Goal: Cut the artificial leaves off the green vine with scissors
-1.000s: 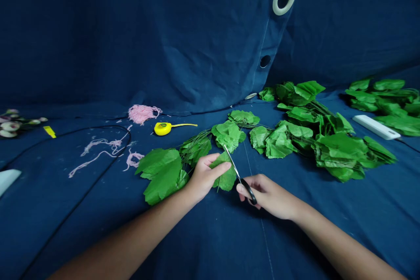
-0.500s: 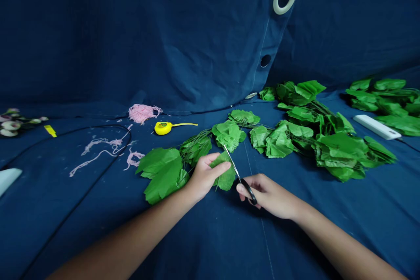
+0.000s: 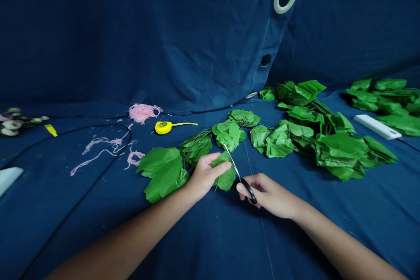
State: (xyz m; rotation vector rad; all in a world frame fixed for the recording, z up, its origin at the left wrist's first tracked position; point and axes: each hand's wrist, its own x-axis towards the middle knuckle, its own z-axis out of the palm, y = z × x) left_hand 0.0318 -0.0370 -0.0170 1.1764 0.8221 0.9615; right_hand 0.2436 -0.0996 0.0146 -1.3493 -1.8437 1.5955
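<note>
Between the thumb and fingers of my left hand [image 3: 207, 169] is a green artificial leaf [image 3: 226, 178]. My right hand [image 3: 259, 191] grips black-handled scissors [image 3: 242, 178], whose blades point up and left along the leaf's right edge. From this view I cannot tell whether the blades touch the leaf. Just beyond my fingers lies a cluster of artificial leaves [image 3: 228, 134]. Larger leaves [image 3: 166, 173] rest left of my left hand, partly behind its forearm.
Leafy garlands [image 3: 341, 148] spread over the blue cloth to the right, beside a white power strip [image 3: 377, 127]. Left of centre lie a yellow tape measure [image 3: 163, 127], pink yarn [image 3: 143, 113] and loose yarn strands [image 3: 101, 153]. A black cable [image 3: 82, 197] curves across the left.
</note>
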